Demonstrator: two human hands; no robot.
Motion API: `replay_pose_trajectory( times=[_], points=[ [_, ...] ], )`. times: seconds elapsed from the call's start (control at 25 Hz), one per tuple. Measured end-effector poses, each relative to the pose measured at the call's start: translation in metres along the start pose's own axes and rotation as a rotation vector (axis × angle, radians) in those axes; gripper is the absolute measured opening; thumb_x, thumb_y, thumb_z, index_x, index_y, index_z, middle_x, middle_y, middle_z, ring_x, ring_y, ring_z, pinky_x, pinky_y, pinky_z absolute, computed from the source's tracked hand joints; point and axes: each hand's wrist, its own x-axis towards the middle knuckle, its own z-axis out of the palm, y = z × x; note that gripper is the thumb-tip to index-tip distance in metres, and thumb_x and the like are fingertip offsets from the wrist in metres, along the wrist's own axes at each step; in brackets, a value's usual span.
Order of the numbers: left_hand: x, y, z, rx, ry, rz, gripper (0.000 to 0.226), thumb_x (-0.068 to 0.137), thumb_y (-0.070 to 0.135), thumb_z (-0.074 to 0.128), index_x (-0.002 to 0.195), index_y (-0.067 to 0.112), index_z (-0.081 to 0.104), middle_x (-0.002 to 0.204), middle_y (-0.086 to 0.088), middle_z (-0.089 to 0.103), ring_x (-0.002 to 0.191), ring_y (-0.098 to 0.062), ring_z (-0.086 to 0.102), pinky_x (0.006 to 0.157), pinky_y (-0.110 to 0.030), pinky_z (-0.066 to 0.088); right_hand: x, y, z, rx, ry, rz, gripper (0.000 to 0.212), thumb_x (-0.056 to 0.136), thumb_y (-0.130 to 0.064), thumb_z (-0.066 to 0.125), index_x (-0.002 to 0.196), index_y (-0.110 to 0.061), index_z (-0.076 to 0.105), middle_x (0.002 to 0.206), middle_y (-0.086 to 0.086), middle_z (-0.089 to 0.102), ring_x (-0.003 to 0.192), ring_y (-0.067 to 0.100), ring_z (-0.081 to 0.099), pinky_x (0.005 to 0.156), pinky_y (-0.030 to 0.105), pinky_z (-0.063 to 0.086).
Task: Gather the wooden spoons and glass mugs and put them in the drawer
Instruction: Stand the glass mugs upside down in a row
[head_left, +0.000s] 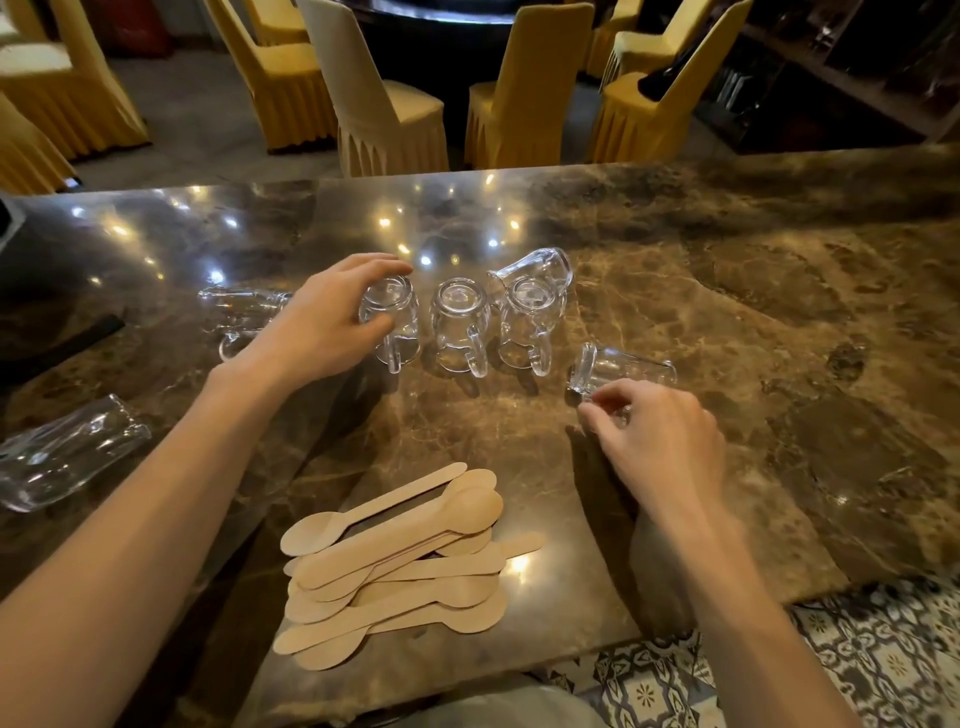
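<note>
Glass mugs (460, 325): inverted mug (392, 317) at 11 o'clock gripped by left hand (327, 322), fingers curled round; tipped mug (623, 369) at 2 o'clock pinched by right hand (665, 441). Best lifted straight up, neighbours left unknocked.

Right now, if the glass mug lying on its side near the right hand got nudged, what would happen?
The sideways mug would probably roll a little until its handle, which the right hand pinches, stops it. On the polished marble counter it likely slides easily. Clear glass: probably chips if knocked hard.
</note>
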Motion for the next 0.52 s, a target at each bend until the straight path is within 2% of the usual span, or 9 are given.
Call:
replay_pose_trajectory(
  times=[0.12, 0.36, 0.44, 0.52],
  points=[
    [-0.012, -0.003, -0.003, -0.056, 0.066, -0.03, 0.048, 0.087, 0.005, 0.057, 0.134, 0.015, 0.049, 0.141, -0.002, 0.045, 0.124, -0.014, 0.044, 0.103, -0.025, 0.035, -0.004, -0.003, 0.007, -0.042, -0.012, 0.029, 0.026, 0.077, -0.049, 0.068, 0.096, -0.03, 0.069, 0.095, -0.005, 0.071, 0.089, 0.025, 0.065, 0.061, 0.029, 0.037],
    [-0.071, -0.022, -0.008, -0.146, 0.308, -0.196, 0.039, 0.085, 0.001, 0.059, 0.119, 0.02, 0.06, 0.121, 0.007, 0.055, 0.103, -0.005, 0.054, 0.085, -0.007, 0.039, -0.01, 0.001, 0.013, -0.138, -0.021, -0.004, 0.028, 0.077, -0.046, 0.07, 0.097, -0.026, 0.071, 0.088, 0.001, 0.069, 0.082, 0.028, 0.065, 0.057, 0.028, 0.035],
    [-0.097, -0.031, -0.002, -0.193, 0.35, -0.316, 0.036, 0.085, 0.004, 0.061, 0.113, 0.025, 0.062, 0.111, 0.005, 0.061, 0.091, 0.001, 0.058, 0.076, -0.009, 0.041, -0.009, 0.001, 0.015, -0.121, -0.034, -0.008, 0.023, 0.082, -0.04, 0.068, 0.096, -0.023, 0.073, 0.087, 0.004, 0.067, 0.081, 0.03, 0.063, 0.057, 0.028, 0.034],
    [-0.117, -0.042, 0.002, -0.225, 0.348, -0.421, 0.032, 0.085, 0.011, 0.063, 0.11, 0.032, 0.062, 0.104, 0.006, 0.064, 0.09, 0.004, 0.057, 0.071, -0.014, 0.041, -0.007, 0.003, 0.016, -0.112, -0.025, -0.026, 0.017, 0.084, -0.031, 0.067, 0.093, -0.018, 0.074, 0.084, 0.006, 0.064, 0.079, 0.029, 0.059, 0.058, 0.028, 0.033]
  ],
)
